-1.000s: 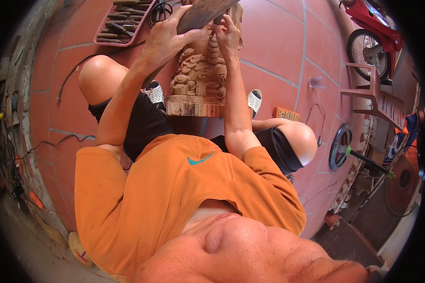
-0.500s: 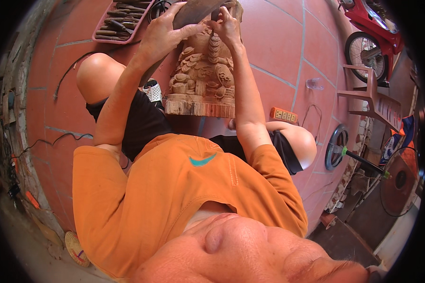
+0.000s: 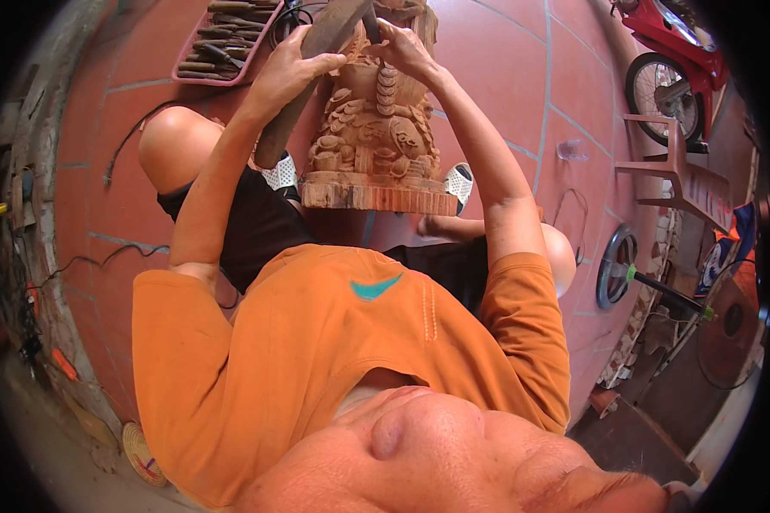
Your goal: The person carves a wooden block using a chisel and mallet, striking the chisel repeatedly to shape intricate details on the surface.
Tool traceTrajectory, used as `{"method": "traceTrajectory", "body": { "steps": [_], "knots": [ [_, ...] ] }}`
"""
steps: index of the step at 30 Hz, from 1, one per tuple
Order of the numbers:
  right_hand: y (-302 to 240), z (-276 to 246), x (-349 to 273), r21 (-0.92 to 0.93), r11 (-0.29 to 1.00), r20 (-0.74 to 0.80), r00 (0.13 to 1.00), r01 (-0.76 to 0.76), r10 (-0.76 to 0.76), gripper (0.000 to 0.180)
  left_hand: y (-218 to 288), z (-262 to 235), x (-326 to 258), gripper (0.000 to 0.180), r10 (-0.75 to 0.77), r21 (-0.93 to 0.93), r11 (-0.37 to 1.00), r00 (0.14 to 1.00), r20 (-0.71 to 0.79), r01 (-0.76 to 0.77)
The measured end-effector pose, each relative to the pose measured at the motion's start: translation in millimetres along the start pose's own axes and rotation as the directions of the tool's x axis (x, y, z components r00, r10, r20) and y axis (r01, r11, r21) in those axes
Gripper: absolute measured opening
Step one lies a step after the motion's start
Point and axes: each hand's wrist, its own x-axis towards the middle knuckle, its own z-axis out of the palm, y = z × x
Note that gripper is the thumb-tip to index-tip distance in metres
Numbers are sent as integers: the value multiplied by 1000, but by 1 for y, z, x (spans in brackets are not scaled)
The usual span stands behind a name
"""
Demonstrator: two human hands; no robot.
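Grasping a smooth wooden bar (image 3: 327, 36): left hand (image 3: 287, 75); holding a slender dark tool (image 3: 371, 26): right hand (image 3: 404, 50), partly hiding the knobbly wood carving (image 3: 372, 141) midway between the tiled floor's (image 3: 496, 94) side edges; pink tray (image 3: 205, 81) nearby.

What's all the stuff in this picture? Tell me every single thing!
carving: 1, brown, top middle
club: 1, dark brown, in left grip
thin tool: 1, dark, in right grip
tray: 1, pink, top left
tools: many, brown, in tray
floor: 1, red, all around
cables: several, dark, on floor
shoes: 2, white, beside carving
cup: 1, clear, right of carving
motorbike: 1, red, top right
chair: 1, pinkish-brown, right
fan: 1, dark, right
hat: 1, yellowish, bottom left
clutter: too dark to count, side edges
shirt: 1, orange, bottom middle
shorts: 1, black, on legs
knees: 2, bare, left and right
arms: 2, bare, toward carving
left grip: 1, bare, on club
right grip: 1, bare, on thin tool
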Motion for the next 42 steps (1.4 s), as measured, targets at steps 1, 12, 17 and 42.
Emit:
{"method": "traceTrajectory", "body": {
  "steps": [1,12,17,42],
  "knots": [
    [0,0,2,-19,1000,7,1000,-23,23,53,2,1,-1,69,31,30,999,997,-67,-29],
    [1,3,1,-20,999,34,999,-26,27,42,11,1,-13,55,-141,-101,985,990,22,142],
    [-1,4,3,-27,1000,37,999,-15,16,41,33,13,-30,45,-189,-381,911,981,-41,160],
    [1,-9,-22,210,967,6,989,-145,147,34,25,15,-31,46,-248,-345,902,966,78,259]
  ]
}}
